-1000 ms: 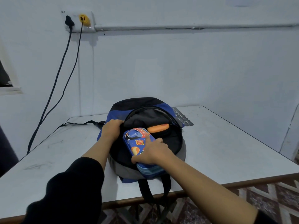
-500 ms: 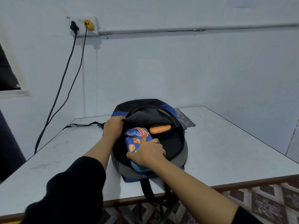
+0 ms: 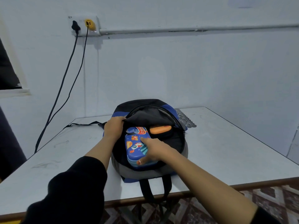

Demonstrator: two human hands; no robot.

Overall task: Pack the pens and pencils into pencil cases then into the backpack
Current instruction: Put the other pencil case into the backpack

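Two hands are sharing the job as I am watching through the head camera. My left hand (image 3: 114,129) is clenching the upper edge of the backpack (image 3: 145,174) mouth, holding it wide. My right hand (image 3: 156,150) is grasping the blue pencil case (image 3: 135,140): thumb at its near end, forefinger lying straight along the printed lid, the other fingers hidden behind the hand, so I am judging the hold as light. The case is lying slanted in the mouth, far end down inside, near end riding at the front lip. An orange case (image 3: 160,129) is sitting deeper in, just beside its far right corner.

The last push is what is worrying me. If the far corner is butting against the orange case, the blue one may be jamming and tipping back out over the lip. With so light a hold it could also be sliding sideways from under my forefinger. If my left hand is easing off too soon, the upper edge will be dropping across the opening and blocking the way. The backpack is standing close to the near edge of the desk (image 3: 226,151), straps (image 3: 145,189) hanging over it, so a snag on them could be dragging the whole bag off.
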